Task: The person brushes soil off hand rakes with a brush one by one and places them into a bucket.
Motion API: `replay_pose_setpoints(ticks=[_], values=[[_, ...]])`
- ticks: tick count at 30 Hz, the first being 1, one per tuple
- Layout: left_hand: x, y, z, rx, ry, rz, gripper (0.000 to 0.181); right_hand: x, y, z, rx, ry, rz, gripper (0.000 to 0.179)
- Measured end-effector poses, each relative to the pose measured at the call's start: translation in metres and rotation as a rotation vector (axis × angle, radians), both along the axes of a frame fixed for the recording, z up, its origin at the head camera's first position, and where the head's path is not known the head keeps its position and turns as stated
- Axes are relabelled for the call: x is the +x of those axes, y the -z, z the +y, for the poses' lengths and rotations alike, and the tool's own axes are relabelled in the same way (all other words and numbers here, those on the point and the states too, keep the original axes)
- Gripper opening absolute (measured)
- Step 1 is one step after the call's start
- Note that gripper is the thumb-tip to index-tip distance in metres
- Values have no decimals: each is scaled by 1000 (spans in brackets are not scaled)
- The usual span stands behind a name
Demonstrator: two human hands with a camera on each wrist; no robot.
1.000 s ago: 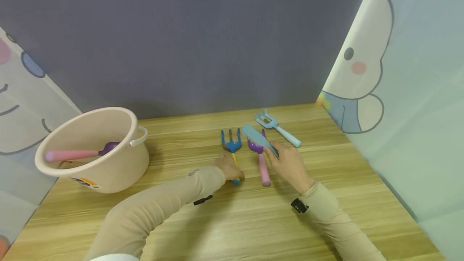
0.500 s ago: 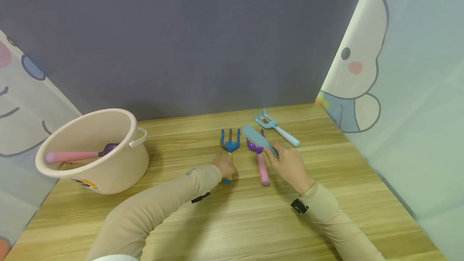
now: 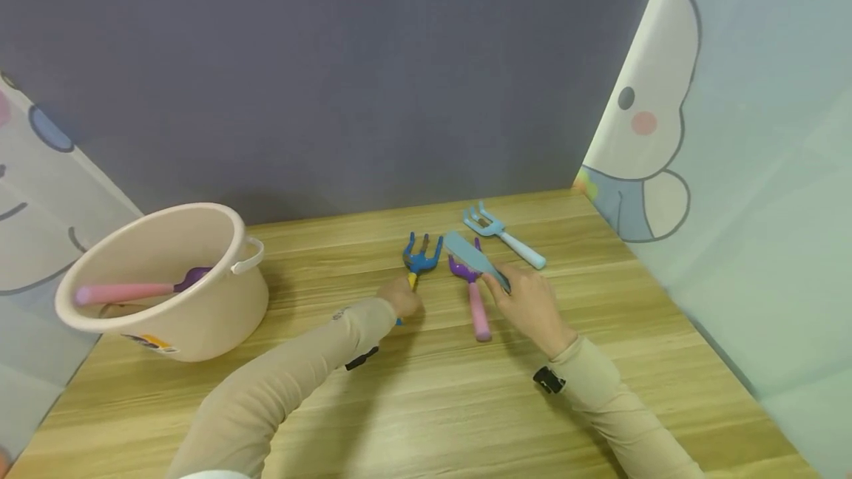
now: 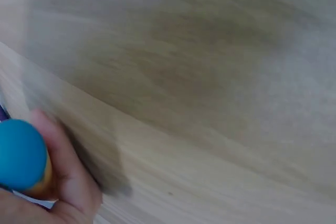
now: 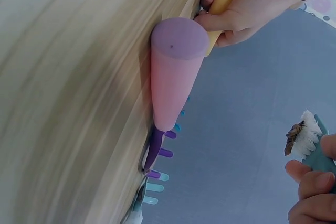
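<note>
Dark grey backing [image 3: 399,80] rises behind the worktop [image 3: 452,412], where a cream bucket [image 3: 220,316] holds a pink-handled tool [image 3: 126,293]. Right of the bucket, the left hand [image 3: 399,297] grips the blue fork [image 3: 419,262], which has just shifted towards the bucket, so it seems parted from the other tools. Farther from the bucket come the purple fork [image 3: 478,313], the grey-blue brush [image 3: 467,250] held by the right hand [image 3: 532,309], and last the light blue fork [image 3: 522,249].

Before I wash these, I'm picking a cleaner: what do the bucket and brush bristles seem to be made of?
Bucket: probably plastic with a smooth satin finish, judging by its even cream colour and moulded-looking shape. Bristles: likely synthetic fibre, matte white and tufted, though natural hair is possible.
</note>
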State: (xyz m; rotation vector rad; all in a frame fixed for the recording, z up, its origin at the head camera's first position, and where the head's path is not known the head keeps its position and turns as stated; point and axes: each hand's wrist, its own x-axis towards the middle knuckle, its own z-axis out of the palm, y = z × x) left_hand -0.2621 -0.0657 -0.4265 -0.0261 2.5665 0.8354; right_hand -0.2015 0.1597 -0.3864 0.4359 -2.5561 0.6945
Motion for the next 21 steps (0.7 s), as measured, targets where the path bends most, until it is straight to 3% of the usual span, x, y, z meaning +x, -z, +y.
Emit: replay_pose_setpoints(ticks=[9, 21], values=[[-8, 3, -10, 58, 19, 0, 49, 0, 4, 2, -5, 18, -36, 22], [-7, 5, -18, 118, 23, -14, 50, 0, 4, 1, -3, 17, -66, 23]])
